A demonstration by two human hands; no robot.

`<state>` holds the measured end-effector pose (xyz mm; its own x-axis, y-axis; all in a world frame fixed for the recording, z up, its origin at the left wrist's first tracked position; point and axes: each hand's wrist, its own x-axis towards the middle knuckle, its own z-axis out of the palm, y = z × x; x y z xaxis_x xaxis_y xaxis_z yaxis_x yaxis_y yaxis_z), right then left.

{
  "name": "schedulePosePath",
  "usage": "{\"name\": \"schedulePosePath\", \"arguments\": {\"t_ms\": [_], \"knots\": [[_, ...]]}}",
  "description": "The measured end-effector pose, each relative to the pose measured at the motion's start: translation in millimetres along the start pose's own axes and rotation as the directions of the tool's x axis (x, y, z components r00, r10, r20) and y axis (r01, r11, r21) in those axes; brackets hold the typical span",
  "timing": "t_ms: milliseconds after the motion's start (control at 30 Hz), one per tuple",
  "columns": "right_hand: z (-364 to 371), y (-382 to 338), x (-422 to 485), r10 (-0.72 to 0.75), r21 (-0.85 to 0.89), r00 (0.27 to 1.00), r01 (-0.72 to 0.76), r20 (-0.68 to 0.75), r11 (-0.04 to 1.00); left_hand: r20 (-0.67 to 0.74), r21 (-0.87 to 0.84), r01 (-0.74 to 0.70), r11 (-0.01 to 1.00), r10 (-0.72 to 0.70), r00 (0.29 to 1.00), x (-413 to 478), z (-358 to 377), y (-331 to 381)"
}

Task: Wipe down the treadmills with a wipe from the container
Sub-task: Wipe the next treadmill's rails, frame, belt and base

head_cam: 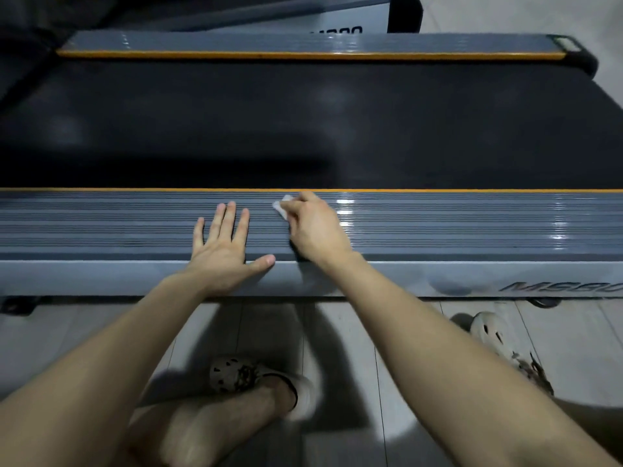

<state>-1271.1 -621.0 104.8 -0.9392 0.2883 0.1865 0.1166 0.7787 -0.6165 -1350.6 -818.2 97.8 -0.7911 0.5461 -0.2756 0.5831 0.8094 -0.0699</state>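
wipe (281,206) under right hand (313,227) fingertips, side rail (472,224)

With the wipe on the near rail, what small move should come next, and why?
Probably slide the right hand with the wipe rightward along the ribbed side rail: the wipe sits pressed on it, and the left hand rests flat just to its left, blocking that way.
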Motion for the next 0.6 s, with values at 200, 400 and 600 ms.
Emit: {"name": "schedulePosePath", "arguments": {"t_ms": [200, 400, 600], "knots": [[-102.9, 141.2, -66.7, 0.393, -0.123, 0.836, -0.468, -0.383, 0.875, -0.083, 0.015, -0.018, 1.0, 0.019, 0.996, -2.5, 4.8, 0.9], [-37.3, 76.5, -15.6, 0.307, -0.082, 0.873, -0.362, -0.378, 0.929, -0.083, 0.022, -0.003, 1.0, 0.005, 0.997, -1.6, 6.4, 2.5], [11.2, -16.4, 28.5, -0.146, 0.027, 0.985, 0.144, 0.093, 0.989, -0.078, 0.019, 0.03, 0.999, -0.028, 0.997, -0.2, 5.9, 4.1]]}}
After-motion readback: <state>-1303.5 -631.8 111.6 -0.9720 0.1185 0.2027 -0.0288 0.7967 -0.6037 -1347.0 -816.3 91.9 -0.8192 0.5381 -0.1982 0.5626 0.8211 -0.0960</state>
